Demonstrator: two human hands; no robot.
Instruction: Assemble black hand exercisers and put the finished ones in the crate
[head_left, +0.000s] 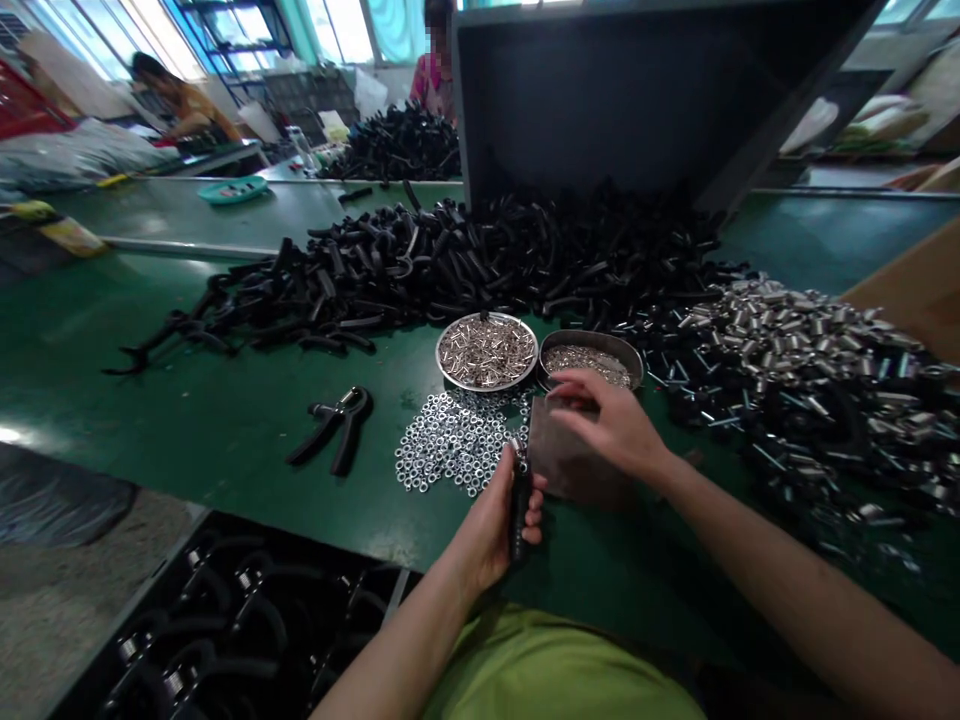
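Observation:
My left hand [499,525] is closed round the black handle of a hand grip exerciser [518,510], whose metal end points up above my thumb. My right hand [611,420] hovers at the near rim of an oval tin [642,365] of small metal parts, with thumb and fingers apart and nothing visible between them. Below it lies a brown metal block [566,455]. Loose metal nuts [450,445] spread just beyond my left hand. A round dish [487,350] full of small pins stands behind them. Another hand grip exerciser [337,425] with a coil spring lies to the left.
Black handles [450,260] are heaped across the back, spilling from a tipped dark bin [600,110]. Metal springs [810,335] pile up at right beside cardboard [915,285]. A crate [247,620] of grip exercisers stands lower left. Two people [191,110] sit farther back.

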